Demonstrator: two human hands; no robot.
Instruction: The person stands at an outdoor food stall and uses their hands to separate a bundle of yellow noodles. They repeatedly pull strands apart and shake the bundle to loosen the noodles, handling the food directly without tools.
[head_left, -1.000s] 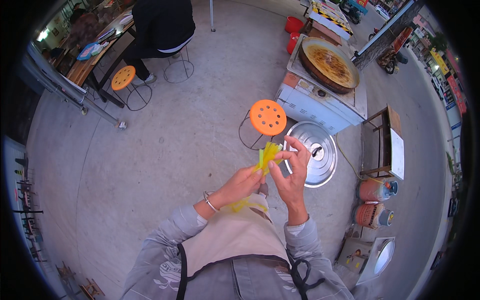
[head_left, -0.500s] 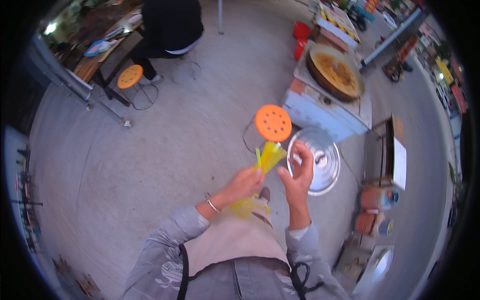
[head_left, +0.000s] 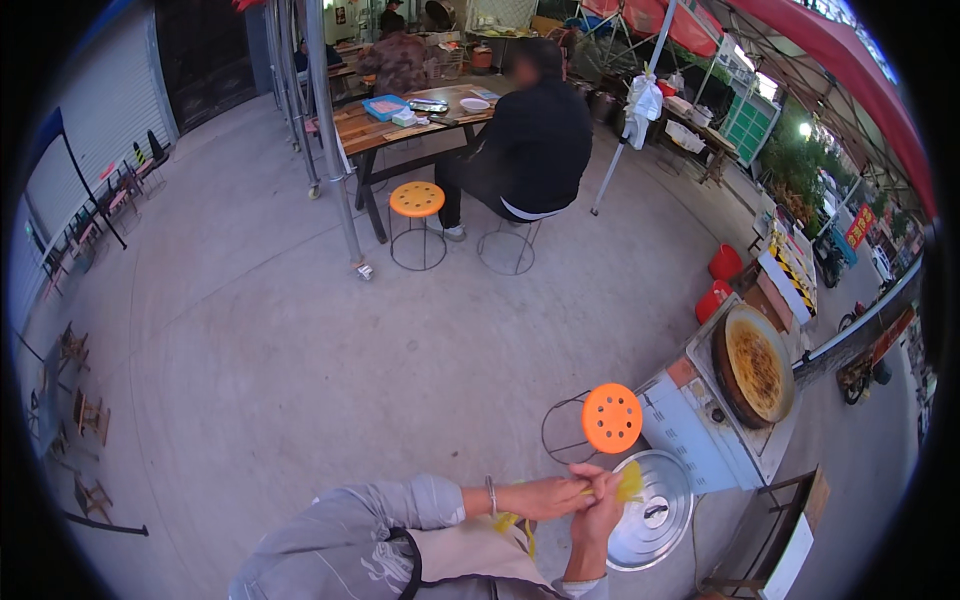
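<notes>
A round pan (head_left: 727, 372) on a stove (head_left: 680, 428), orange stools (head_left: 612, 419) and a wooden table (head_left: 362, 132) show an open-air eatery

Left hand (head_left: 556, 497) and right hand (head_left: 598, 505) are clasping a yellow bundle (head_left: 630, 481) low in the frame, a metal lid (head_left: 668, 490) is lying at lower right, an orange stool (head_left: 612, 419) is standing right of centre, a person (head_left: 540, 130) is sitting at upper centre.

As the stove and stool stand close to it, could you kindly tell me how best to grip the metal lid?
Probably by the dark handle at the middle of the metal lid, from above on the near side: the handle sits exposed, while the stove and orange stool border the far side.
</notes>
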